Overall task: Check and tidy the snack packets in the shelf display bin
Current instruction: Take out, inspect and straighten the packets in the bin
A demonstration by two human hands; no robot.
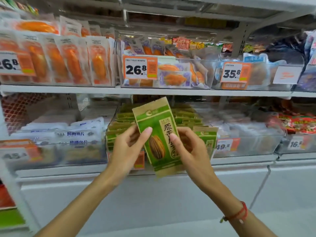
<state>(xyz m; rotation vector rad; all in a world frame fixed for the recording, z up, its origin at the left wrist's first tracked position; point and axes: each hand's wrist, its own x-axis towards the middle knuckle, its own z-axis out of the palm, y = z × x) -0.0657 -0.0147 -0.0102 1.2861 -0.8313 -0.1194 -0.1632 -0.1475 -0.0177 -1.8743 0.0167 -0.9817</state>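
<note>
At centre frame, a green snack packet (158, 134) was pinched at both edges by the left hand (127, 147) and right hand (189, 147), just before its display bin (119, 127). It would best be checked flat, then slotted upright among its fellows

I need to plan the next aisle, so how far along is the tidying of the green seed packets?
Done: most green packets stand in rows in the clear bin. In hand: one green seed packet is held up in front of the bin, pinched by the left hand and right hand, apparently being checked. Left: returning it, and straightening a packet standing higher at the bin's right front.
</note>
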